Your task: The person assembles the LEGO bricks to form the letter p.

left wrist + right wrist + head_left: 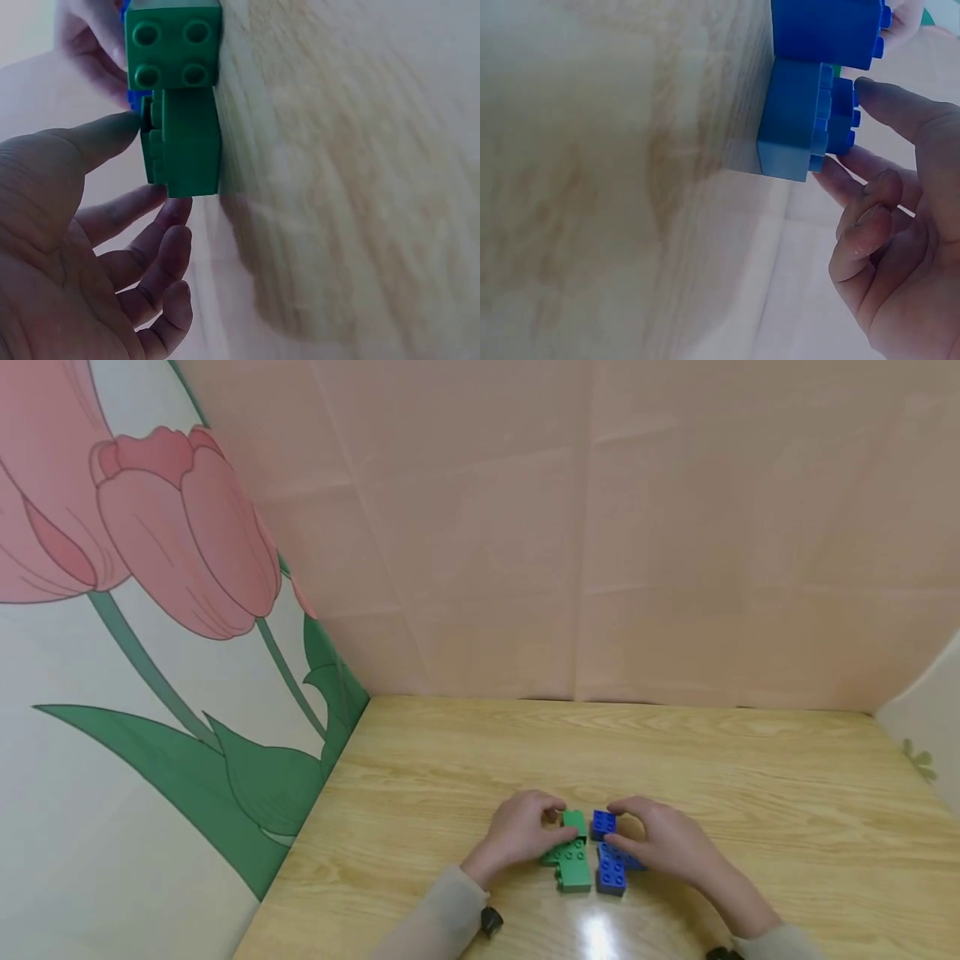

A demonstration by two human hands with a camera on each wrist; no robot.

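Observation:
Green toy building bricks (575, 875) form a stepped group on the table, their studs showing. My left hand (525, 827) pinches the far green brick (573, 822) between thumb and forefinger; in the left wrist view the other fingers curl loosely below the green bricks (193, 142). Just to the right, blue bricks (611, 872) stand in a similar group, separated from the green by a narrow gap. My right hand (663, 839) pinches the small far blue brick (603, 823). The right wrist view shows thumb and forefinger at opposite ends of that blue brick (843, 112).
The wood-grain table (450, 760) extends around both groups. A pink cloth backdrop (600, 568) rises at its far edge, and a panel with painted tulips (187, 535) borders the left side. A dark wrist device (491, 921) sits by the left sleeve.

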